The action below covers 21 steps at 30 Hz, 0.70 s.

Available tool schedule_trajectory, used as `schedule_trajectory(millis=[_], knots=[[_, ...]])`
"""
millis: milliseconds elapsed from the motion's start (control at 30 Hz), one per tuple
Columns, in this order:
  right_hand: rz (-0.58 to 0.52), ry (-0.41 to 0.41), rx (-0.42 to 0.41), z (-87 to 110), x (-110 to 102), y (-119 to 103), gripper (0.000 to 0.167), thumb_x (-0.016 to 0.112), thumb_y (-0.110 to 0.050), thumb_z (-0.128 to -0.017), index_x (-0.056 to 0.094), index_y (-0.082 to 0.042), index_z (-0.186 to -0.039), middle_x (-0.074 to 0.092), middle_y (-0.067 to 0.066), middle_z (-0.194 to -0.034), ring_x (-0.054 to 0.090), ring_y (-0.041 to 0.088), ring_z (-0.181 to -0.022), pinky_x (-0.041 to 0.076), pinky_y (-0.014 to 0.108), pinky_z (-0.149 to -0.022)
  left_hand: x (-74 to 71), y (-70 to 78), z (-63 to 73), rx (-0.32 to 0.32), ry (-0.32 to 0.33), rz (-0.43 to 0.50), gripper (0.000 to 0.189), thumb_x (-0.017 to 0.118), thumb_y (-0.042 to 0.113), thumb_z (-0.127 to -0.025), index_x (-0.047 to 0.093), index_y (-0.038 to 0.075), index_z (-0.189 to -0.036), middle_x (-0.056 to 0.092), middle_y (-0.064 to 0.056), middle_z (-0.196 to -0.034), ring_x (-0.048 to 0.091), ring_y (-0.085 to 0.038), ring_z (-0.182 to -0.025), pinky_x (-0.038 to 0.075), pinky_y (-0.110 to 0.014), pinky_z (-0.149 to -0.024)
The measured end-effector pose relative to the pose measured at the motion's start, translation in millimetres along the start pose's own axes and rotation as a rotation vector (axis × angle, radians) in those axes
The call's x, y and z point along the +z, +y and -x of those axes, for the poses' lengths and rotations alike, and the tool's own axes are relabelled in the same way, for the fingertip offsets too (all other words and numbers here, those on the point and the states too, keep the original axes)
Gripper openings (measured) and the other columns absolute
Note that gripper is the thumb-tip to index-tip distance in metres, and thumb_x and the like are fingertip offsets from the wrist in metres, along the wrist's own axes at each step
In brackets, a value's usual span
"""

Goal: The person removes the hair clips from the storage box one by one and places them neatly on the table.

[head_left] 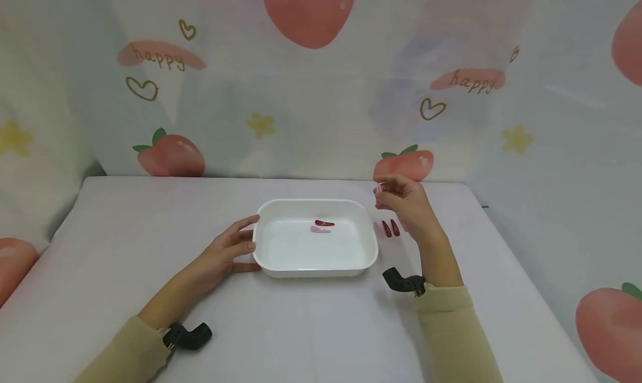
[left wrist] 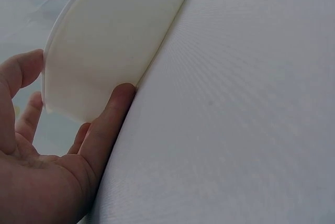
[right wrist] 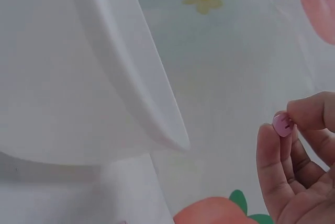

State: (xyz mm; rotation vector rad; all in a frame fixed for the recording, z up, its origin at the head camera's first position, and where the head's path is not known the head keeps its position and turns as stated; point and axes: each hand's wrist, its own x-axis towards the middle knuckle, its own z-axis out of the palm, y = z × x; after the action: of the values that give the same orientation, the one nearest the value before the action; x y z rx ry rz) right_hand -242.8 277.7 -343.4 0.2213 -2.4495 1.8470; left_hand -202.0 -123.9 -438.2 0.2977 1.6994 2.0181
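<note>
A pink hair clip (right wrist: 283, 124) is pinched between thumb and fingertips of my right hand (head_left: 405, 202), raised past the right end of the white tray (head_left: 315, 272). Inside the tray lie a dark red hair clip (head_left: 324, 223) and a pink hair clip (head_left: 320, 230), side by side. My left hand (head_left: 233, 248) touches the tray's left end with its fingers spread, also visible in the left wrist view. Two dark red hair clips (head_left: 387, 229) rest on the table right of the tray, beside a pale pink clip (head_left: 378, 230). Another pink piece is partly hidden by my right hand.
The table (head_left: 210, 338) has a white cloth. A printed curtain (head_left: 321, 110) with peaches and stars stands along the table's back edge, with more on both sides. Black wrist devices (head_left: 188, 337) sit by both sleeves.
</note>
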Motion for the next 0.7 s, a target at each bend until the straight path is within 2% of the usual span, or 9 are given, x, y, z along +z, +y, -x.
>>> schedule_trajectory(millis=[233, 333, 567, 700], knots=[[0.049, 0.092, 0.036, -0.3, -16, 4, 0.031, 0.062, -0.009, -0.096, 0.061, -0.003, -0.126, 0.055, 0.005, -0.099, 0.061, 0.016, -0.084, 0.059, 0.022, -0.078, -1.1, 1.5, 3.4, 0.010, 0.001, 0.000, 0.064, 0.056, 0.010, -0.101, 0.027, 0.022, -0.157, 0.030, -0.020, -0.155, 0.053, -0.033, -0.125, 0.055, -0.055, -0.093], [0.056, 0.099, 0.046, -1.8, -22, 8, 0.031, 0.063, -0.011, -0.096, 0.061, -0.004, -0.126, 0.055, 0.005, -0.100, 0.061, 0.016, -0.084, 0.059, 0.022, -0.079, -2.5, 1.9, 4.2, 0.021, 0.001, -0.003, 0.065, 0.056, 0.009, -0.101, 0.027, 0.021, -0.157, 0.029, -0.020, -0.155, 0.053, -0.032, -0.124, 0.055, -0.055, -0.093], [-0.021, 0.100, 0.071, 2.1, -37, 15, 0.027, 0.062, -0.009, -0.096, 0.060, -0.007, -0.123, 0.055, 0.006, -0.098, 0.060, 0.017, -0.083, 0.059, 0.022, -0.079, -2.5, 0.3, 3.9, 0.017, -0.009, -0.009, 0.064, 0.055, 0.008, -0.101, 0.028, 0.021, -0.157, 0.029, -0.021, -0.155, 0.054, -0.032, -0.124, 0.054, -0.055, -0.093], [-0.007, 0.110, 0.080, 4.6, -49, 19, 0.026, 0.063, -0.012, -0.097, 0.061, -0.009, -0.122, 0.056, 0.006, -0.099, 0.061, 0.015, -0.082, 0.059, 0.022, -0.078, -0.3, 1.4, 2.7, 0.011, -0.008, -0.010, 0.064, 0.054, 0.008, -0.101, 0.026, 0.020, -0.158, 0.029, -0.021, -0.154, 0.052, -0.033, -0.126, 0.054, -0.055, -0.093]])
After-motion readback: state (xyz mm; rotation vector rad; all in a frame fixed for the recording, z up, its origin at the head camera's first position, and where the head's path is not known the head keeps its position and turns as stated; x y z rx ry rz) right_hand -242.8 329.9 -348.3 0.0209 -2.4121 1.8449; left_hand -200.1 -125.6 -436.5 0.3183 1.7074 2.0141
